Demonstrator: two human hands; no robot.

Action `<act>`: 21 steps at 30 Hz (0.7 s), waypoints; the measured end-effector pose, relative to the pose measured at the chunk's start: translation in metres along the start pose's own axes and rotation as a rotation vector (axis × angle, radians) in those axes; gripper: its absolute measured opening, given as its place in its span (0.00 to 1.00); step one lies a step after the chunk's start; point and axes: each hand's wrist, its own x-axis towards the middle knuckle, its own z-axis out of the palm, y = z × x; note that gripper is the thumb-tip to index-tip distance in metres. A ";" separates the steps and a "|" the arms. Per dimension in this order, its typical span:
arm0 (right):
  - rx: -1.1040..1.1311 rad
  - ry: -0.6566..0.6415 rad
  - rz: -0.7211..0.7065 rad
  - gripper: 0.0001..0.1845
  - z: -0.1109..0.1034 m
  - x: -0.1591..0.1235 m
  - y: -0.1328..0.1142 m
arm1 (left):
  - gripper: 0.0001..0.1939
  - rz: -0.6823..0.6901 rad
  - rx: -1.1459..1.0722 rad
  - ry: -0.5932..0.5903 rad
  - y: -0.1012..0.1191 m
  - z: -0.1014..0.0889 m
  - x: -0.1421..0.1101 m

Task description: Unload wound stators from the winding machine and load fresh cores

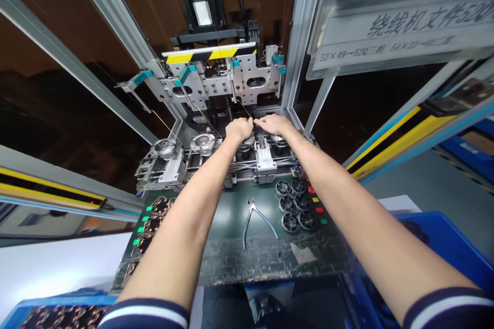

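Now the left hand [239, 128] curls, the right hand [273, 124] beside it; can't tell what either grip holds. The thin wire [244, 109] looks light, springy, best pinched near its end.

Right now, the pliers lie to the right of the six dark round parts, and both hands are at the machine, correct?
Not quite: the head view shows the pliers to the left of the six dark round parts; the left hand and right hand are at the machine.
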 end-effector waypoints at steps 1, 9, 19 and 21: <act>0.011 0.018 0.006 0.37 -0.001 -0.002 -0.002 | 0.32 0.000 -0.008 0.009 0.000 -0.001 -0.002; 0.148 0.329 -0.082 0.24 -0.034 -0.104 -0.044 | 0.21 0.153 -0.114 0.348 0.024 -0.050 -0.088; 0.340 0.429 0.128 0.17 0.125 -0.396 0.001 | 0.17 0.697 -0.141 0.094 -0.006 0.089 -0.336; 0.370 0.390 0.189 0.18 0.142 -0.401 -0.004 | 0.14 0.640 -0.143 0.053 0.005 0.109 -0.345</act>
